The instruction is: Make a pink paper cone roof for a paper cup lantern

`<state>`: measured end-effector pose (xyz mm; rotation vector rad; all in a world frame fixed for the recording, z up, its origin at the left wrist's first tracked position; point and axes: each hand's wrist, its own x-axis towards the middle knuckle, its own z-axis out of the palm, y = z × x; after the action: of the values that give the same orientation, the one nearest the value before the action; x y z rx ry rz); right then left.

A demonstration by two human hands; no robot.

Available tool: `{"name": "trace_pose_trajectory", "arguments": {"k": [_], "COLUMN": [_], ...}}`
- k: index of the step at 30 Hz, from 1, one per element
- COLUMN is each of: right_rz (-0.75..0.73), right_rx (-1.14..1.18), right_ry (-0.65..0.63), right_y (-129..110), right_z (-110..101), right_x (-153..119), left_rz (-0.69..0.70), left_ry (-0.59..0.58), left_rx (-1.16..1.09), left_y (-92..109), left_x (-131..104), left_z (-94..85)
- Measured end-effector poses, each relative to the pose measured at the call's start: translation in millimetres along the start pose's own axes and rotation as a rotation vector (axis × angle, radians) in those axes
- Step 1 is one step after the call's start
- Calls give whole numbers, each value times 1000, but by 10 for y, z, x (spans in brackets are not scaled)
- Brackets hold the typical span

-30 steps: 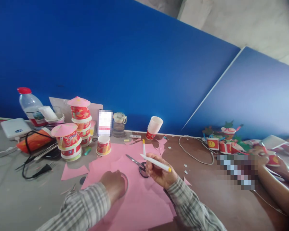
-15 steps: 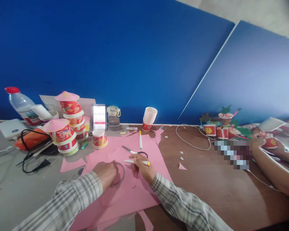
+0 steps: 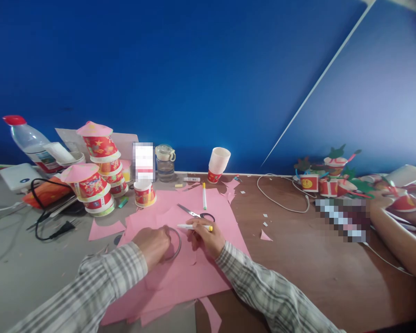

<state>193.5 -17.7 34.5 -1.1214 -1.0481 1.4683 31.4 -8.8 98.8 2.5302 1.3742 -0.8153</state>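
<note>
On the pink paper sheet (image 3: pixel 194 273), the left hand (image 3: pixel 153 244) presses flat over a thin grey ring (image 3: pixel 176 243), while the right hand (image 3: pixel 208 238) pinches a white marker with yellow cap (image 3: pixel 195 227), lying nearly level beside it. Beyond lie black-handled scissors (image 3: pixel 196 213). Farthest, an open white paper cup (image 3: pixel 218 161) tilts on a red one, its inside hidden.

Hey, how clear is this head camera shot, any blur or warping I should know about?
Head view: hands, marker and pink paper are fairly sharp; the partition seam tilts from wide-angle warp; two patches are pixelated; the top right corner smears.
</note>
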Motion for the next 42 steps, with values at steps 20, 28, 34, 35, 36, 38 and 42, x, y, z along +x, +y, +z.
{"name": "trace_pose_trajectory", "arguments": {"k": [20,28,34,35,36,38,42], "right_rz": [-41,-81,-106,-106,-103,-100,-103], "right_rx": [-206,-282,-356,-368,-380,-406,-460], "right_ry": [28,38,13,9,6,2,-15], "right_y": [-71,3,14,12,12,17,38], "right_z": [20,-17,-102,-112,-118,-117,-68], "right_x": [-13,-78,-268,-309,-353,-443,-601], "left_rz": [32,19,26,28,29,30,25], "left_ry": [46,32,44,46,45,40,27], "left_rx": [-40,-54,-52,-51,-51,-50,-31], "left_y": [9,5,9,9,10,10,10], "left_x": [7,19,7,4,1,0,11], "left_z": [-14,-19,-19,-21,-24,-27,-18]}}
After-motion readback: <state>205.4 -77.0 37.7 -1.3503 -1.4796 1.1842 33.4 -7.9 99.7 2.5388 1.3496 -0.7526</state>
